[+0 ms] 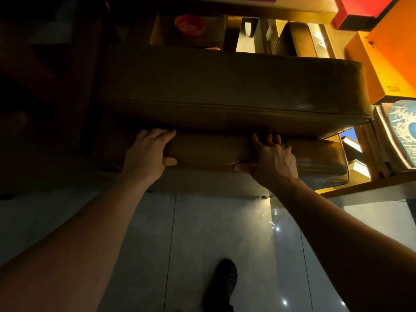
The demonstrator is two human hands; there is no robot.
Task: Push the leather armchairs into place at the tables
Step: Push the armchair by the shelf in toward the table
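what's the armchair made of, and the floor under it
Armchair: looks like brown leather or a leather-like cover, smooth with a soft sheen, a stitched seam along the edge and padded corners; real or faux cannot be told. Floor: pale glossy tiles, probably ceramic or stone, with thin grout lines and mirror-like glints of light.

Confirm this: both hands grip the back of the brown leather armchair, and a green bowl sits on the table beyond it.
Not quite. In the head view, both hands, left hand and right hand, do grip the brown leather armchair, but the bowl on the table is red, not green.
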